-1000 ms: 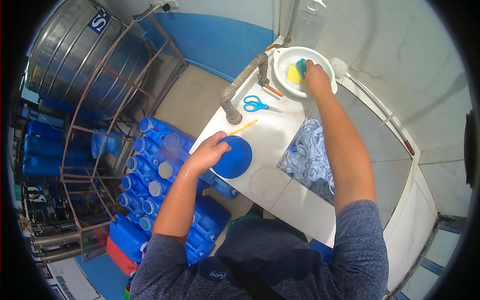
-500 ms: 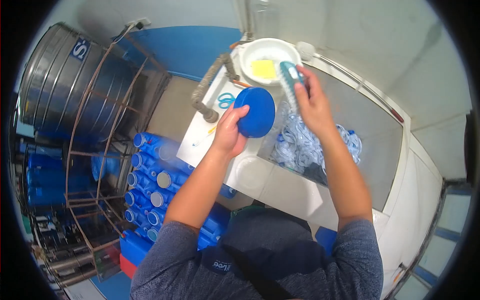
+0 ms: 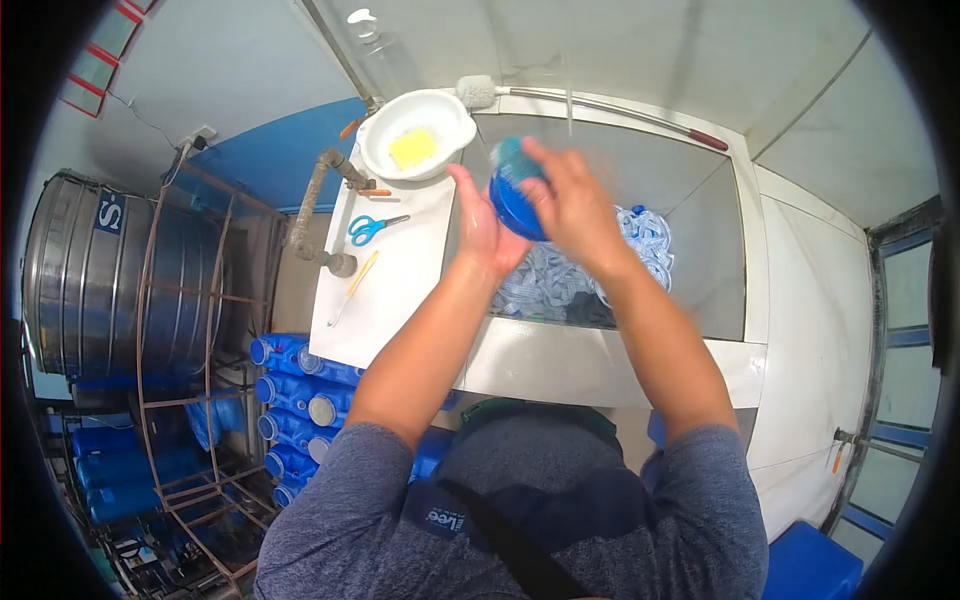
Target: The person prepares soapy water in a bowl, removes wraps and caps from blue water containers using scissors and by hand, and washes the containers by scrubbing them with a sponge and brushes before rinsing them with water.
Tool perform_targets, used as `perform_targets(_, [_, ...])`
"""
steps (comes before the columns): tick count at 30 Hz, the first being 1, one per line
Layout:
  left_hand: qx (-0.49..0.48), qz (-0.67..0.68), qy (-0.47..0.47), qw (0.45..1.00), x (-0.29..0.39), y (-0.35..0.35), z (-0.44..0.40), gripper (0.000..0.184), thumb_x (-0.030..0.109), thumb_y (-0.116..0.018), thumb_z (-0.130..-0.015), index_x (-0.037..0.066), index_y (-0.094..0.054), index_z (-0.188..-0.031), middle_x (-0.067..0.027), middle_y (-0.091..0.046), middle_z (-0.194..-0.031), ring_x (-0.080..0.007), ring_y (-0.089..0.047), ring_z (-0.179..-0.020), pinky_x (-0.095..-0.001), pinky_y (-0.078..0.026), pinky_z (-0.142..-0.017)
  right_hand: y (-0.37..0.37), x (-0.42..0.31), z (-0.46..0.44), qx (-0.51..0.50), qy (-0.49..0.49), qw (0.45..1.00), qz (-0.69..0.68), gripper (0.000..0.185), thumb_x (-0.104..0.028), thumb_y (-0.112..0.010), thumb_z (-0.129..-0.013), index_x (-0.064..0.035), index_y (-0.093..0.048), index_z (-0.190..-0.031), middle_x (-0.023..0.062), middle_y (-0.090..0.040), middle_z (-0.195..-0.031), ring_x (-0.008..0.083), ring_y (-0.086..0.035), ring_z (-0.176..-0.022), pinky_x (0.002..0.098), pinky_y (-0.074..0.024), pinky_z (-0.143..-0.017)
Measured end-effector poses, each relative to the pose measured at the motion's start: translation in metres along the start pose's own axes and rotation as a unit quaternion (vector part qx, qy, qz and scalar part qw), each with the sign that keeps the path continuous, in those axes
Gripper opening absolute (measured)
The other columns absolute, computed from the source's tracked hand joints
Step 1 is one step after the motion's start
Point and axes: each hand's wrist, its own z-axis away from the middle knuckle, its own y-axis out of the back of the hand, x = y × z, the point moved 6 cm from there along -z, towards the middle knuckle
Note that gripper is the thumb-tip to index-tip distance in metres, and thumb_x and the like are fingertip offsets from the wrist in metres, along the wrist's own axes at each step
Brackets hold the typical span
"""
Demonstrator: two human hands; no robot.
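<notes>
A round blue lid (image 3: 511, 208) rests in my left hand (image 3: 484, 238), with the thumb raised beside its rim. My right hand (image 3: 580, 215) is wrapped round a teal scrub brush (image 3: 516, 160), which is pressed to or just over the top of the lid. Motion smears the brush and the right fingers, so its bristles do not show clearly. Both hands are above the near left part of a grey sink (image 3: 690, 270), where a heap of blue-white striped cloth (image 3: 545, 280) lies below them.
A white basin (image 3: 375, 150) with a yellow sponge (image 3: 413, 149) stands on the counter's left. Blue scissors (image 3: 367, 231), a yellow-handled toothbrush (image 3: 358, 280) and a wrapped pipe (image 3: 300, 230) are nearby. A long-handled brush (image 3: 600, 107) lies along the back. Blue jugs (image 3: 290, 390) are stacked left.
The brush has come down from beside the basin onto or close over the lid. The lid has tilted, and my view has shifted so the counter appears farther left.
</notes>
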Motion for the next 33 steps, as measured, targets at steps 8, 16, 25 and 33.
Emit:
perform_targets(8, [-0.030,-0.001,0.000,1.000,-0.002,0.005,0.010,0.114,0.092,-0.021,-0.085,0.003,-0.036,-0.153,-0.0170,-0.048,-0.151,-0.0352,-0.047,-0.139,-0.0572,-0.036,-0.116,0.001,-0.015,-0.006,-0.018,0.014,0.999,-0.022,0.045,-0.020,-0.070,-0.093,-0.0151,-0.060,-0.137,0.0157,-0.064,-0.108,0.0363,-0.065,-0.096,0.0448,-0.0546,-0.083])
perform_targets(16, [-0.049,0.037,-0.011,0.998,0.025,0.017,0.031,0.114,0.094,-0.021,-0.082,0.006,-0.043,-0.150,-0.0158,-0.053,-0.146,-0.0321,-0.051,-0.135,-0.0543,-0.039,-0.114,-0.017,-0.021,-0.012,-0.032,0.004,0.998,-0.061,0.047,-0.020,-0.072,-0.092,-0.0157,-0.060,-0.137,0.0152,-0.063,-0.105,0.0379,-0.065,-0.091,0.0461,-0.0538,-0.077])
perform_targets(25, [0.080,-0.062,-0.273,0.957,0.197,0.112,0.121,0.124,0.097,-0.030,-0.076,-0.001,-0.036,-0.153,-0.0192,-0.044,-0.154,-0.0349,-0.043,-0.142,-0.0554,-0.034,-0.119,-0.139,-0.068,0.021,-0.210,0.042,0.963,-0.166,0.037,-0.018,-0.067,-0.093,-0.0152,-0.064,-0.130,0.0126,-0.065,-0.112,0.0343,-0.064,-0.105,0.0448,-0.0524,-0.089])
perform_targets(33, [0.050,-0.009,-0.212,0.976,0.191,0.092,0.121,0.100,0.082,-0.041,-0.092,-0.001,-0.043,-0.148,-0.0205,-0.052,-0.147,-0.0346,-0.052,-0.135,-0.0529,-0.040,-0.115,-0.197,-0.072,0.001,-0.212,0.168,0.957,-0.103,0.025,-0.013,-0.063,-0.093,-0.0101,-0.071,-0.116,0.0152,-0.066,-0.123,0.0337,-0.063,-0.111,0.0454,-0.0492,-0.099])
